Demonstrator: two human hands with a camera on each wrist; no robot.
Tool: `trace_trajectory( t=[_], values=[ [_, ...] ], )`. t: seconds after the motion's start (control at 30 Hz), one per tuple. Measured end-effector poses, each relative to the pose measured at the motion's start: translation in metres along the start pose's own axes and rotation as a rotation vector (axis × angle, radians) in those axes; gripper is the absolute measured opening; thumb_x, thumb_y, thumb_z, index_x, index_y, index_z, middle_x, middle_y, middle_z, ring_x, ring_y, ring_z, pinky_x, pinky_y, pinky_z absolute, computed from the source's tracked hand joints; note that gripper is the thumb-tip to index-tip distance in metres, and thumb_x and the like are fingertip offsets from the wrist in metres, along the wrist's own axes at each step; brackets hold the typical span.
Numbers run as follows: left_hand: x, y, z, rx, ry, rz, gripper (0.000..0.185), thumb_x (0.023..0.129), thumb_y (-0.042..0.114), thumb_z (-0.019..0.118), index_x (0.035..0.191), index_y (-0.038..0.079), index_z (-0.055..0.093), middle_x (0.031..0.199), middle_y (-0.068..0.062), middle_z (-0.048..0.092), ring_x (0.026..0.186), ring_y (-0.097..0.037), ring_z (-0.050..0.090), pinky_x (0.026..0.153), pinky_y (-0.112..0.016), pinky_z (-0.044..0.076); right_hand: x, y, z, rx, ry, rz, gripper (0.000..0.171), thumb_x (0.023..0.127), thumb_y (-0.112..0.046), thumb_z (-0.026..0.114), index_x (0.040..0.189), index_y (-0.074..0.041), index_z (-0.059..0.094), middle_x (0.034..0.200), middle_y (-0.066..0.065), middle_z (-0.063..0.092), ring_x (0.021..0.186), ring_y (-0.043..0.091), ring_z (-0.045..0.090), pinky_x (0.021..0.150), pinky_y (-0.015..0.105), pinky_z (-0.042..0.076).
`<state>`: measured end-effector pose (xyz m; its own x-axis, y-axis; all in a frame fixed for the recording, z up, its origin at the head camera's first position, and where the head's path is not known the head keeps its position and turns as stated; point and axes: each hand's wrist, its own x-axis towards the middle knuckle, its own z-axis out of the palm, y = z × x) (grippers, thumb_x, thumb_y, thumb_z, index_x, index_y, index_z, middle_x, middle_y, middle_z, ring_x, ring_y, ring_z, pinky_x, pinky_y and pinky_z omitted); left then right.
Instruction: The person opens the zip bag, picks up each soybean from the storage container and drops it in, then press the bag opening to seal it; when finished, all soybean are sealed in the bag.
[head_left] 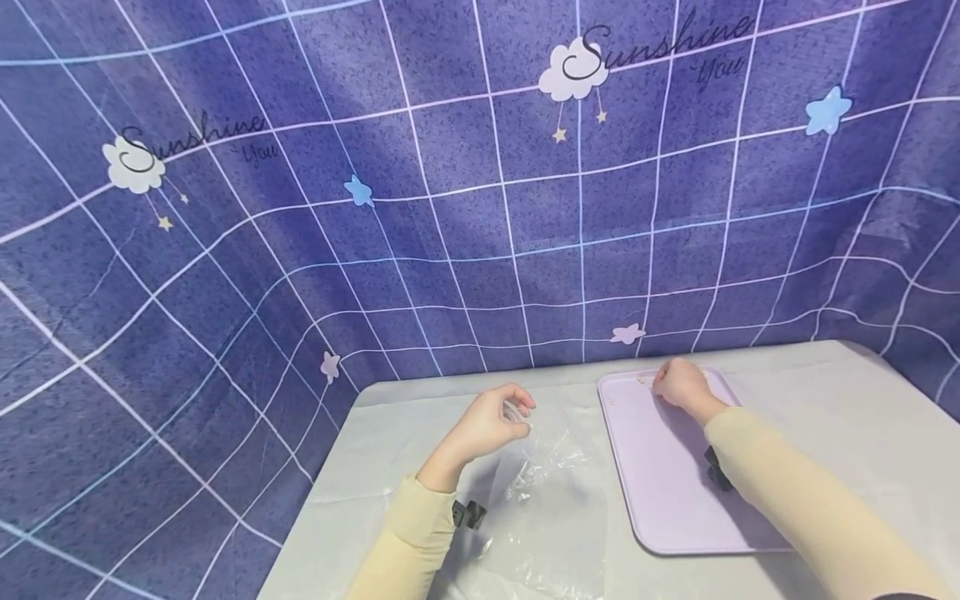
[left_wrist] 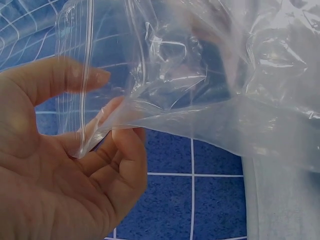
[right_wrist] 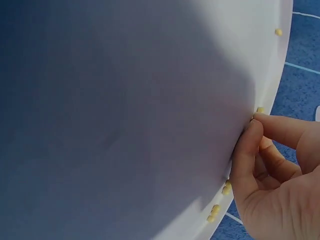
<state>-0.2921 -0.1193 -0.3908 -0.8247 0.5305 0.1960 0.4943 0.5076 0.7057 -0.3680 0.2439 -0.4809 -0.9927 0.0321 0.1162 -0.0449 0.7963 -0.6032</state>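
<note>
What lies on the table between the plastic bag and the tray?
Nothing: in the head view, only a bare strip of table separates the plastic bag, held by the left hand, from the tray, where the right hand rests.

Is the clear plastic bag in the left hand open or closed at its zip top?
Open: the left hand pinches one side of the plastic bag, and its zip strip hangs apart from the other side.

Left hand [head_left: 491,423] raised, fingers pinched; right hand [head_left: 678,386] lowered, fingertips pinched.
</note>
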Motion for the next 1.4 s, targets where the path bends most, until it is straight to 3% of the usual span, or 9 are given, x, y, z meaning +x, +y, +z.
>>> trace_trajectory(
  t=[0.17, 0.33, 0.53, 0.63, 0.77, 0.93, 1.1, 1.23, 1.4],
  values=[
    [0.002, 0.000, 0.001, -0.002, -0.004, 0.002, 0.032, 0.078, -0.001, 0.071, 0.109, 0.002, 0.066, 0.101, -0.014, 0.068, 0.082, -0.012, 0.062, 0.075, -0.029, 0.054, -0.003, 0.000, -0.001, 0.087, -0.011, 0.019, 0.009, 0.078, -0.007, 0.067, 0.070, -0.003, 0.065, 0.058, 0.000, 0.060, 0.056, 0.017, 0.057, 0.055, 0.031, 0.049],
    [0.002, 0.000, 0.002, 0.005, 0.000, 0.004, 0.031, 0.078, -0.001, 0.071, 0.109, 0.002, 0.066, 0.101, -0.012, 0.068, 0.082, -0.012, 0.061, 0.075, -0.029, 0.054, -0.014, -0.022, -0.005, 0.505, -0.097, 0.099, 0.017, 0.087, -0.001, 0.067, 0.096, 0.013, 0.067, 0.069, 0.005, 0.069, 0.060, 0.014, 0.067, 0.062, 0.032, 0.061],
    [0.001, -0.001, 0.001, -0.009, 0.008, 0.000, 0.031, 0.078, -0.001, 0.070, 0.108, 0.002, 0.066, 0.098, -0.009, 0.067, 0.084, -0.014, 0.063, 0.078, -0.029, 0.054, -0.043, -0.086, -0.010, 0.733, -0.239, -0.049, 0.026, 0.090, 0.001, 0.068, 0.109, 0.018, 0.064, 0.088, 0.010, 0.073, 0.075, 0.016, 0.069, 0.077, 0.039, 0.061],
    [0.001, 0.001, 0.001, -0.011, 0.006, -0.007, 0.031, 0.078, -0.001, 0.069, 0.108, 0.002, 0.066, 0.098, -0.008, 0.067, 0.086, -0.015, 0.064, 0.080, -0.030, 0.055, -0.059, -0.116, -0.011, 0.703, -0.274, -0.153, 0.023, 0.090, -0.004, 0.071, 0.106, 0.013, 0.069, 0.090, 0.008, 0.072, 0.080, 0.016, 0.068, 0.078, 0.037, 0.061],
    [0.002, 0.003, 0.001, -0.004, 0.006, -0.013, 0.031, 0.078, 0.000, 0.069, 0.109, 0.002, 0.067, 0.098, -0.007, 0.067, 0.087, -0.015, 0.065, 0.079, -0.030, 0.055, -0.075, -0.142, -0.006, 0.543, -0.238, -0.313, 0.013, 0.087, -0.011, 0.076, 0.096, 0.000, 0.076, 0.096, 0.008, 0.073, 0.089, 0.020, 0.066, 0.085, 0.042, 0.057],
    [0.002, 0.003, 0.002, -0.002, 0.007, -0.012, 0.031, 0.078, -0.001, 0.069, 0.109, 0.002, 0.067, 0.097, -0.006, 0.067, 0.086, -0.014, 0.064, 0.079, -0.029, 0.055, -0.083, -0.152, 0.010, 0.399, -0.171, -0.445, 0.004, 0.083, -0.012, 0.079, 0.086, -0.011, 0.079, 0.108, 0.010, 0.071, 0.104, 0.028, 0.063, 0.094, 0.055, 0.049],
    [0.001, 0.002, 0.003, -0.013, 0.001, -0.015, 0.031, 0.078, -0.001, 0.069, 0.109, 0.002, 0.067, 0.098, -0.007, 0.067, 0.086, -0.014, 0.064, 0.078, -0.029, 0.055, -0.084, -0.155, 0.022, 0.367, -0.163, -0.506, 0.004, 0.081, -0.010, 0.079, 0.085, -0.011, 0.079, 0.102, 0.005, 0.071, 0.102, 0.028, 0.062, 0.092, 0.050, 0.050],
    [-0.001, 0.002, 0.003, -0.024, 0.002, -0.018, 0.030, 0.079, -0.001, 0.069, 0.109, 0.002, 0.067, 0.099, -0.012, 0.068, 0.086, -0.014, 0.064, 0.078, -0.029, 0.055, -0.083, -0.155, 0.020, 0.437, -0.182, -0.430, 0.010, 0.084, -0.012, 0.077, 0.093, -0.007, 0.078, 0.105, 0.007, 0.072, 0.097, 0.024, 0.066, 0.089, 0.045, 0.054],
    [-0.001, 0.000, 0.003, -0.030, 0.011, -0.012, 0.030, 0.078, -0.002, 0.068, 0.108, 0.001, 0.067, 0.098, -0.012, 0.068, 0.085, -0.014, 0.064, 0.077, -0.029, 0.055, -0.064, -0.140, 0.005, 0.672, -0.163, -0.170, 0.025, 0.093, -0.007, 0.066, 0.114, 0.007, 0.070, 0.109, 0.014, 0.072, 0.092, 0.020, 0.068, 0.084, 0.039, 0.058]
  ],
)
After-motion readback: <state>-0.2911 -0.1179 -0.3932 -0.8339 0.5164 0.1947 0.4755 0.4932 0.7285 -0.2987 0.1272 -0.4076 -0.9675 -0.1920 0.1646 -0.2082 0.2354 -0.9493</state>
